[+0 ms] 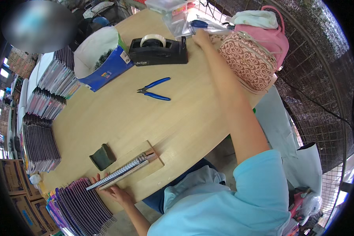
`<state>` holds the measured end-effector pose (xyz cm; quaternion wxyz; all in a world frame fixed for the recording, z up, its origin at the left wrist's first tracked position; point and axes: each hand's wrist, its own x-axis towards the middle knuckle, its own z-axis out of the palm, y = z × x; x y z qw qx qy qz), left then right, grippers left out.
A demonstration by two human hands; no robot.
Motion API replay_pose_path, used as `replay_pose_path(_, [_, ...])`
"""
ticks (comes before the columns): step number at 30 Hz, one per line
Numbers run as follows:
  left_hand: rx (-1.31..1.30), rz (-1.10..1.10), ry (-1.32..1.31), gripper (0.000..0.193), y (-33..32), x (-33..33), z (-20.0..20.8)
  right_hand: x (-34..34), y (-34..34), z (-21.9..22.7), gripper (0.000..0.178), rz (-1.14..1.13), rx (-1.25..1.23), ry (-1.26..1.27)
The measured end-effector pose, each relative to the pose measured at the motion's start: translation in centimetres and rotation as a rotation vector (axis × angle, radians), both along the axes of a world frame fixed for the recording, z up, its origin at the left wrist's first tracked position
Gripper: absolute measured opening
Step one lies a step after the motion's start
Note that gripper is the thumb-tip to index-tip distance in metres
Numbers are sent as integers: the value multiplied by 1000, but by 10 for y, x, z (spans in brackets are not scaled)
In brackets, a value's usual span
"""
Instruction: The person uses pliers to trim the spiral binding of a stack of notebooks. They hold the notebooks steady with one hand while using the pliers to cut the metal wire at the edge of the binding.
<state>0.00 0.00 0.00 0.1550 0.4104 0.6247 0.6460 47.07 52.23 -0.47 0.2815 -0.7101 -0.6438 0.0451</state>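
My left hand (120,195) is closed round the left end of a notebook (118,173) with a spiral binding, which stands spine-up on a wooden board (155,159) at the table's near edge. Loose coil sticks out at the right end of its spine. Far off at the back right, my right hand (201,38) reaches to a clear plastic bag (179,25). Its fingers look pinched beside a small dark coil (190,28), and what they hold is hidden. A blue-handled tool (199,24) lies just beyond. Blue-handled cutters (155,89) lie spread mid-table.
A black tape dispenser (159,53) and a blue box (106,65) with coils stand at the back. Stacked notebooks (41,137) line the left edge, with more (82,204) at near left. A dark green block (102,157) sits near the board. A patterned bag (247,59) is at right.
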Motion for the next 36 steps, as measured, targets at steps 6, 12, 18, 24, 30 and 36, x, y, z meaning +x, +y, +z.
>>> replay_pose_path(6, [-25,9,42,98,-2,28,30,-34,-49,31,24,440,-50,-245])
replay_pose_path(12, [-72,-78,25,95,2,9,19,-17,-73,34,30,450,20,-60])
replay_pose_path(18, [14,-99,-125,96,4,13,22,-43,-168,138,29,564,229,124])
replay_pose_path(24, [48,-130,62,98,6,-12,27,-87,-311,188,31,886,315,69])
replay_pose_path(30, [111,-231,-90,90,12,-9,58,-189,-398,211,34,1119,236,167])
replay_pose_path(36, [93,-198,-131,92,0,-6,74,-294,-424,202,31,1174,317,7])
